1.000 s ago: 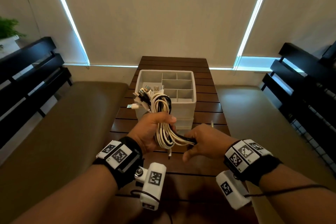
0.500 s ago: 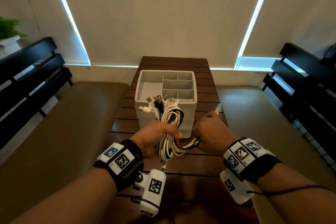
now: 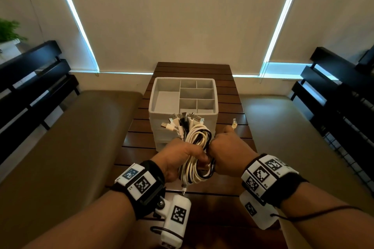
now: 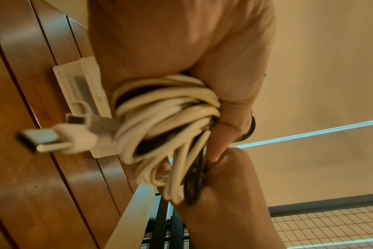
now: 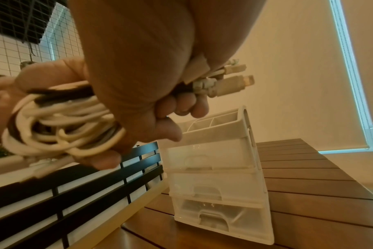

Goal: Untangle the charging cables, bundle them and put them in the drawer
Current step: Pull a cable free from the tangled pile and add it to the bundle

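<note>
A bundle of white and black charging cables [image 3: 197, 137] is held above the wooden table, just in front of the white drawer unit [image 3: 153, 107]. My left hand [image 3: 188, 156] grips the bundle round its middle, and several plugs [image 3: 182, 122] fan out above it. My right hand [image 3: 226, 152] presses against the bundle's right side as a fist round one cable end, whose plug [image 3: 234, 125] sticks up. In the left wrist view the coils [image 4: 164, 118] and a white plug [image 4: 60, 139] fill the middle. The right wrist view shows the coils [image 5: 60, 128] and three pushed-in clear drawers [image 5: 211, 182].
The drawer unit's top is an open divided tray [image 3: 216, 95]. The slatted wooden table [image 3: 228, 131] runs away from me between two tan bench seats [image 3: 66, 143]. Black slatted backrests [image 3: 30, 79] stand at both sides.
My right hand rose with its cable end, then moved left until it sits tight against the bundle. The left hand shifted the bundle right and towards the drawer unit.
</note>
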`<state>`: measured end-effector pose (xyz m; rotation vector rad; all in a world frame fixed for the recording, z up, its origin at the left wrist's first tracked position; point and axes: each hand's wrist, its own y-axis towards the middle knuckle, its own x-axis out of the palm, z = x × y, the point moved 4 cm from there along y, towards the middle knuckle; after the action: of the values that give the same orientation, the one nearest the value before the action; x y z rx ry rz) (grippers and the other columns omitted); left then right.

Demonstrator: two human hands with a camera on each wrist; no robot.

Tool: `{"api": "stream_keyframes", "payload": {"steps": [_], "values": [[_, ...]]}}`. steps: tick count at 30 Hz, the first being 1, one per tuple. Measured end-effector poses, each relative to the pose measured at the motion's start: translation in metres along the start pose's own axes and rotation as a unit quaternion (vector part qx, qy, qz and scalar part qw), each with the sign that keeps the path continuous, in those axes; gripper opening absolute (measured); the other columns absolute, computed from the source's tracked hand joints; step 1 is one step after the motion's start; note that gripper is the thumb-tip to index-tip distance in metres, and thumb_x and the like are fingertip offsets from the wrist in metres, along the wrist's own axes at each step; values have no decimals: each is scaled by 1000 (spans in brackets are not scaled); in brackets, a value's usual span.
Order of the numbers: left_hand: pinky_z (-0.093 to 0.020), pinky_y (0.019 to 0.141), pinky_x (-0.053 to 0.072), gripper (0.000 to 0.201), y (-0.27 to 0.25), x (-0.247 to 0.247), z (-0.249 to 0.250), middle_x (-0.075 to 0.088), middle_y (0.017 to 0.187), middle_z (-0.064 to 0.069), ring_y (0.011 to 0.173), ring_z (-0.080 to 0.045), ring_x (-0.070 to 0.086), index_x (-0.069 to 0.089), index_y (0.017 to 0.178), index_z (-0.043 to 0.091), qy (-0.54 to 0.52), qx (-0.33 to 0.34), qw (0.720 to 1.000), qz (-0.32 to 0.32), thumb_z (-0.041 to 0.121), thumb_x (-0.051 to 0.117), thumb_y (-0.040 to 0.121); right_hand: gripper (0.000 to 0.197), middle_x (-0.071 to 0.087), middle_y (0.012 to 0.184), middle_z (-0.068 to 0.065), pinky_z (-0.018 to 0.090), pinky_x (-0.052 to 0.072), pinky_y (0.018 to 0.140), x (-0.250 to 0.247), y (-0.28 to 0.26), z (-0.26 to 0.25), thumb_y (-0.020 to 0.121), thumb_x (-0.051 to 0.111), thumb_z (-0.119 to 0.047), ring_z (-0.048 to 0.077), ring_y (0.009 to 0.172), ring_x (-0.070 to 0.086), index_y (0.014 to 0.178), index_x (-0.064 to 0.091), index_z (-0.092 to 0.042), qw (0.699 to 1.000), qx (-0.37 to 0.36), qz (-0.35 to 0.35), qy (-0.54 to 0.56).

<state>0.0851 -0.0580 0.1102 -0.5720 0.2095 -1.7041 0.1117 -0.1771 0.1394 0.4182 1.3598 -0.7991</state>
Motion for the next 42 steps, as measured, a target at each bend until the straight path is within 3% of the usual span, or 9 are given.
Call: {"api": "stream_keyframes", "payload": {"steps": [4, 10, 15, 22, 28, 33, 37, 40, 42], "values": [[-35, 67, 55, 23, 1, 4, -1, 66, 80, -19, 69, -27, 66, 67, 86, -1, 11, -7, 1000, -14, -17, 59, 71, 24, 56, 78, -4, 36, 37, 92, -5, -1, -1, 91, 50, -37, 18, 84, 57, 92, 66, -19, 1000, 12, -1, 29], [-36, 69, 54, 25, 0, 7, -4, 69, 81, -16, 71, -26, 68, 69, 86, 1, 38, -43, 998, -34, -16, 64, 69, 30, 68, 88, -1, 33, 54, 80, -4, -7, -3, 87, 55, -44, 17, 78, 63, 98, 67, -20, 992, 31, 41, 112], [-37, 72, 55, 32, 1, 7, -7, 69, 86, -18, 77, -29, 68, 68, 96, -1, 39, -60, 996, -47, -16, 65, 69, 33, 69, 92, -3, 30, 54, 78, -3, -7, -2, 87, 54, -49, 15, 81, 64, 102, 67, -23, 990, 39, 57, 122], [-42, 77, 54, 26, 3, 3, -14, 68, 81, -19, 73, -31, 66, 71, 80, 2, 54, -77, 994, -47, -15, 62, 63, 38, 70, 92, -2, 31, 54, 77, 1, -5, -6, 81, 59, -52, 16, 82, 64, 101, 68, -21, 989, 58, 17, 136], [-42, 80, 56, 36, 2, 2, -9, 72, 94, -22, 87, -35, 69, 71, 96, -4, 92, -56, 994, -13, -14, 65, 62, 48, 70, 97, 0, 34, 56, 82, -2, -3, 4, 71, 75, -49, 17, 87, 65, 106, 67, -17, 979, 48, -27, 194], [-45, 90, 54, 42, 2, 7, -5, 73, 97, -20, 92, -35, 70, 71, 99, -6, 109, -32, 993, -6, -7, 75, 57, 42, 59, 80, -6, 30, 54, 76, -9, -4, 9, 76, 70, -52, 16, 79, 62, 97, 64, -16, 981, 75, -6, 181], [-48, 88, 55, 48, 5, 6, -7, 72, 98, -23, 95, -38, 69, 69, 98, -8, 143, -12, 990, -2, -5, 72, 51, 39, 41, 67, -16, 23, 44, 71, -14, -6, 7, 68, 80, -45, 9, 75, 51, 93, 59, -23, 970, 73, -6, 230], [-34, 72, 57, 31, 5, 3, -9, 73, 87, -16, 81, -28, 70, 73, 88, -3, 162, 4, 987, 19, -12, 69, 58, 38, 49, 68, -18, 16, 44, 66, -11, -8, 10, 63, 85, -34, 4, 73, 53, 79, 51, -34, 949, 59, -45, 305], [-31, 69, 55, 28, 3, 3, -9, 72, 83, -12, 76, -23, 68, 73, 84, -3, 180, 8, 983, 14, -8, 71, 56, 33, 54, 70, -19, 14, 43, 64, -10, -10, 14, 67, 84, -25, 1, 72, 55, 84, 56, -34, 946, 30, -83, 312]]}}
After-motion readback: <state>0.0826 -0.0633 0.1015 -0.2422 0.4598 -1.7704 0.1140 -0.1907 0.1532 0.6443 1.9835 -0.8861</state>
